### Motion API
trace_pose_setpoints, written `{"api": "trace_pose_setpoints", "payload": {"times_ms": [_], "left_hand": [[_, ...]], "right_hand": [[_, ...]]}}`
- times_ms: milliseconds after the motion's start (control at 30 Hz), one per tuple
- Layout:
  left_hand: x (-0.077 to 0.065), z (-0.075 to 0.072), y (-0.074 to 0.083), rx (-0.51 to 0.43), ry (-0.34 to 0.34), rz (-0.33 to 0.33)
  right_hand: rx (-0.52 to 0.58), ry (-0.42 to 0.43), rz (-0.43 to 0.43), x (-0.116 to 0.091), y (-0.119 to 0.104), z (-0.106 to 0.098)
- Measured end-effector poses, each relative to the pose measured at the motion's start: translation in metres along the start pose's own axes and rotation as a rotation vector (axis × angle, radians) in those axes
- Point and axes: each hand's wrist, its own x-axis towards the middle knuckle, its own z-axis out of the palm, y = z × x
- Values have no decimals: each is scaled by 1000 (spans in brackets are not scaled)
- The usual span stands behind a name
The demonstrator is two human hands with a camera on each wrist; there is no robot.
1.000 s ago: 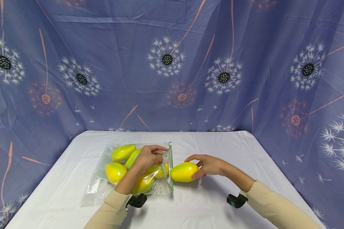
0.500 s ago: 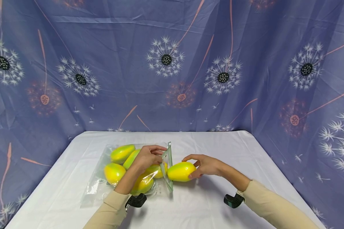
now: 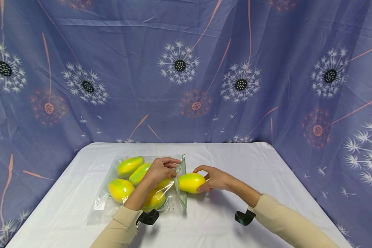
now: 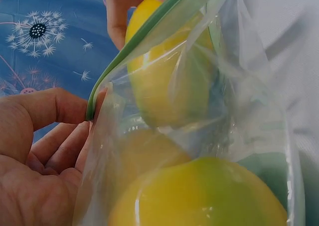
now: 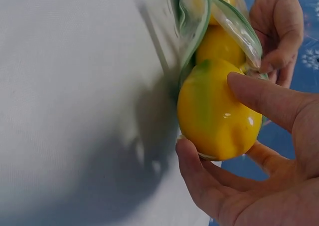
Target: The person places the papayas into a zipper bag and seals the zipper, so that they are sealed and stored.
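Observation:
A clear zip bag (image 3: pixel 102 205) with a green-edged mouth lies on the table, its mouth facing right. Several yellow-green mangoes (image 3: pixel 121 190) are inside it. My left hand (image 3: pixel 157 171) pinches the upper edge of the mouth between thumb and finger, as the left wrist view shows at the green strip (image 4: pixel 130 51). My right hand (image 3: pixel 215 178) grips another mango (image 3: pixel 192 183) from its right end, fingers and thumb spread around it. That mango's left end is inside the bag's mouth, behind the clear film. In the right wrist view, another mango (image 5: pixel 219 47) sits just beyond it.
A white cloth covers the table (image 3: pixel 235 155). Behind and at the sides hangs a blue curtain (image 3: pixel 127 69) with dandelion prints. A black wrist device (image 3: pixel 245 217) is on the right forearm, and another (image 3: pixel 148 217) on the left.
My right hand has moved left, sliding its mango into the bag's mouth. The mangoes inside have shifted a little left. My left hand keeps its pinch on the edge.

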Motion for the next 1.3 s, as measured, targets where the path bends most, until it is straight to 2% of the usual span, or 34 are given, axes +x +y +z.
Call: {"api": "trace_pose_setpoints", "payload": {"times_ms": [300,633,1000,1300], "left_hand": [[0,1,1,-27,-15,6],[1,2,0,-14,-21,11],[0,1,1,-1,-28,20],[0,1,-1,22,4,32]], "right_hand": [[-7,11,-12,17,-2,19],[41,29,-1,31,-4,31],[1,-13,24,25,-3,24],[5,19,6,19,0,21]]}}
